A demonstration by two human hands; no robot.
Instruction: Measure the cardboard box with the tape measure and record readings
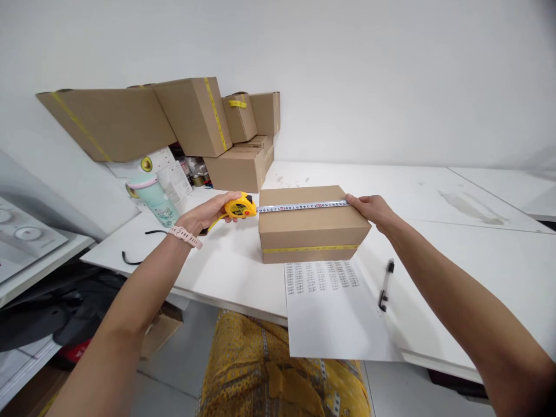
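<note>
A brown cardboard box (313,223) with a yellow tape strip along its near side rests on the white table. Beside its left edge, my left hand (215,209) is closed around the yellow case of a tape measure (241,205). The white blade (299,207) is drawn out straight across the box top. At the box's right edge, my right hand (369,207) pinches the blade's end, with the fingers partly hidden behind the box corner. A yellow wrist strap hangs from the case.
A printed sheet (334,324) lies partly under the box and overhangs the table's front edge. To its right is a black-and-clear pen (386,285). Stacked cardboard boxes (237,168) and a mint-green tumbler (155,200) stand at the back left. A black cord (125,259) lies at the left.
</note>
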